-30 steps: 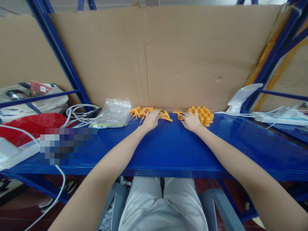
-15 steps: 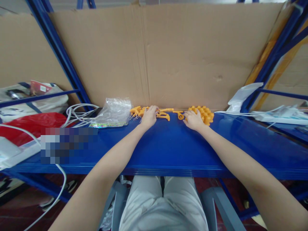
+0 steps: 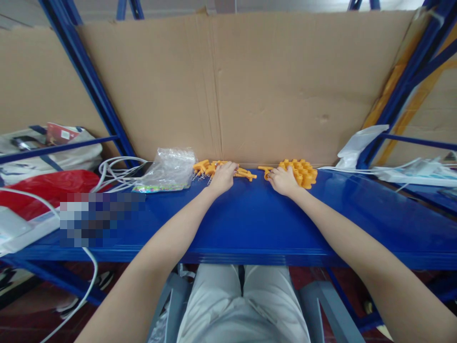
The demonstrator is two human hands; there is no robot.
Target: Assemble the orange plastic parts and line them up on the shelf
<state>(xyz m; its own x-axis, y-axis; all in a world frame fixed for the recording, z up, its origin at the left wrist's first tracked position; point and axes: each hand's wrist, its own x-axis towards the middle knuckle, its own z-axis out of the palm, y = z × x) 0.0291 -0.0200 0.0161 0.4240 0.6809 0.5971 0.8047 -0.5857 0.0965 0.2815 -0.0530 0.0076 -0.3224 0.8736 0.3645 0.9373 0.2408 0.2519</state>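
My left hand (image 3: 223,176) rests at the back of the blue shelf (image 3: 250,219), its fingers curled over small orange plastic pieces (image 3: 245,174). More orange pieces with little metal chains (image 3: 203,167) lie just left of it. My right hand (image 3: 283,180) is curled beside an orange honeycomb-shaped block (image 3: 303,171) and pinches a small orange hooked piece (image 3: 264,170) at its left edge. Both hands stay close to the cardboard back wall (image 3: 250,85).
A crumpled clear plastic bag (image 3: 168,169) lies left of the orange pieces, with coiled white cables (image 3: 116,171) beyond it. A red bag (image 3: 50,186) sits at far left. White packaging (image 3: 359,143) and cables (image 3: 410,171) occupy the right. Blue rack posts (image 3: 89,81) frame the shelf.
My left hand shifted slightly among the orange pieces, and the loose pieces between my hands moved. My right hand drew back a little from the honeycomb block toward the hooked piece.
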